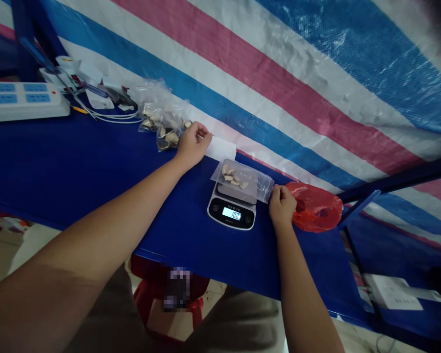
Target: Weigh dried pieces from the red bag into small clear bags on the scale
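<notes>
A digital kitchen scale [232,215] with a lit display reading about 10.0 stands on the blue table. Across its pan lies a clear zip bag [250,177] holding several pale dried slices [231,177]. My right hand [283,205] is closed at the bag's right end, thumb and finger pinching its edge. My left hand [194,145] is closed above a white paper [221,148], beside filled bags of slices [167,135]. Its fingertips are pressed together; what they hold, if anything, is too small to make out.
A red plastic bag [316,207] lies right of my right hand. A white power strip [25,102] and cables [113,117] are at the left. Behind the table hangs a striped tarp [279,88]. A red stool [143,294] is below the front edge.
</notes>
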A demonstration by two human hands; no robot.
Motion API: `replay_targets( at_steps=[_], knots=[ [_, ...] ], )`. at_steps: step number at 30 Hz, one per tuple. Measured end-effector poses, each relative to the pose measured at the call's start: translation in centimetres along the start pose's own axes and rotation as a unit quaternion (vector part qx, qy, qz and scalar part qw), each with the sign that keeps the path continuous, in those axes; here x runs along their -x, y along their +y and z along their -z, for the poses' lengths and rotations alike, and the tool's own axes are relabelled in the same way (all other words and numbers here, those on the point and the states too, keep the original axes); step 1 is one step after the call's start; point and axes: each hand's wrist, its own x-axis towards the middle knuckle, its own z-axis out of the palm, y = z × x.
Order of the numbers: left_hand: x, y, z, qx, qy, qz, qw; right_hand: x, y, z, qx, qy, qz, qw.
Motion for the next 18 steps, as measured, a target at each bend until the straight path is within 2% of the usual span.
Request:
replay_targets(
  at_steps=[4, 7, 10, 12, 14, 16, 18],
  knots=[
    [0.4, 1.3, 0.6, -0.034, 0.054, -0.039, 0.997, -0.2, 0.1, -0.1, -0.007, -0.004, -0.021, 1.0],
    [1.0, 2.3, 0.7, -0.069, 0.043, -0.046, 0.996, -0.2, -0.1, -0.1, -0.001, -0.002, -0.046, 0.999],
    [2.0, 4.0, 0.6, -0.074, 0.0, -0.05, 0.996, -0.2, -0.4, -0.1, 0.007, -0.01, -0.056, 0.998],
    [3.0, 5.8, 0.3, -0.077, -0.053, -0.077, 0.993, -0.3, -0.4, -0.1, 0.007, -0.019, -0.051, 0.998],
    [4.0, 7.8, -0.4, -0.079, -0.149, -0.133, 0.977, -0.4, -0.4, -0.1, 0.005, -0.025, -0.05, 0.998],
    [4.8, 9.7, -1.7, -0.068, -0.273, -0.22, 0.934, -0.5, -0.2, -0.1, 0.002, -0.027, -0.044, 0.999],
    [5.1, 10.9, -3.8, -0.077, -0.375, -0.303, 0.873, -0.5, 0.0, -0.1, -0.002, -0.025, -0.036, 0.999]
  ],
)
